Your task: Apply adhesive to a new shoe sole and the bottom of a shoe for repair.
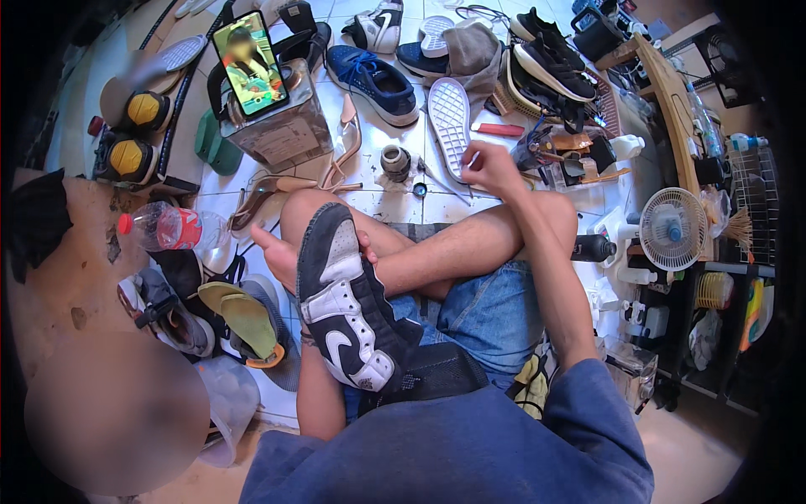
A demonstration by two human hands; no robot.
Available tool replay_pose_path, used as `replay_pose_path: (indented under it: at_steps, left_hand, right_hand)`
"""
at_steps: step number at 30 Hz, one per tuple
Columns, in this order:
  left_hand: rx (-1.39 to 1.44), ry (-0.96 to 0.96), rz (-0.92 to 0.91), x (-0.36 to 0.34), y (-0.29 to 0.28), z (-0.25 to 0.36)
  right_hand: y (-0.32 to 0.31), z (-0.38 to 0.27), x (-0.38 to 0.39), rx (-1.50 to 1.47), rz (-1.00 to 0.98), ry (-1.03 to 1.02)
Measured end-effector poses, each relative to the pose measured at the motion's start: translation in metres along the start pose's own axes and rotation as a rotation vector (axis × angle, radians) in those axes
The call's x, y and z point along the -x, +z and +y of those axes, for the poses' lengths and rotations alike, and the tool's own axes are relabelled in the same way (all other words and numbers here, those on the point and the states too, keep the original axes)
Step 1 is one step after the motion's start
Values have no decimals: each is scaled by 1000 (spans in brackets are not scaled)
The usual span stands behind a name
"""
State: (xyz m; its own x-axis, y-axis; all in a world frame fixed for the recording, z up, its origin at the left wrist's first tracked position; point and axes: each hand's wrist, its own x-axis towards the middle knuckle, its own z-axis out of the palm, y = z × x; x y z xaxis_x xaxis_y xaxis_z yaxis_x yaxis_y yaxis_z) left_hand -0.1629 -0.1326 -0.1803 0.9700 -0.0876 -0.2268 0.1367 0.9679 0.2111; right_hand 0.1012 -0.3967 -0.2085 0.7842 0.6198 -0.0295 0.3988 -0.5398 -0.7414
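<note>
My left hand (281, 259) is wrapped round a black, white and grey sneaker (342, 315), which is held above my crossed legs with its toe up. Part of that hand is hidden behind the shoe. Raised at the right, my right hand (494, 170) has its fingers closed together; whatever they may hold is too small to make out. Just beyond its fingers lies a white shoe sole (447, 122) with a grid pattern. A small dark-mouthed jar (395, 163) stands on the tiles left of this hand, with a small round cap (420, 190) beside it.
A phone (250, 63) leans on a metal tin (281, 122) ahead. Blue sneakers (374, 82), black shoes (554, 63) and strappy heels (269, 197) lie around. At my left is a plastic bottle (172, 227); at my right, a small fan (672, 227).
</note>
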Motion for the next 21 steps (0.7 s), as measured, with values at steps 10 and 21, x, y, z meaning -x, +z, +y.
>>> replay_pose_path:
  at_steps: [10, 21]
  left_hand:
    - [-180, 52, 376, -1, 17, -3]
    - [-23, -7, 388, -9, 30, 3]
  right_hand:
    - [-40, -124, -17, -627, 267, -260]
    - [29, -123, -44, -191, 357, -431]
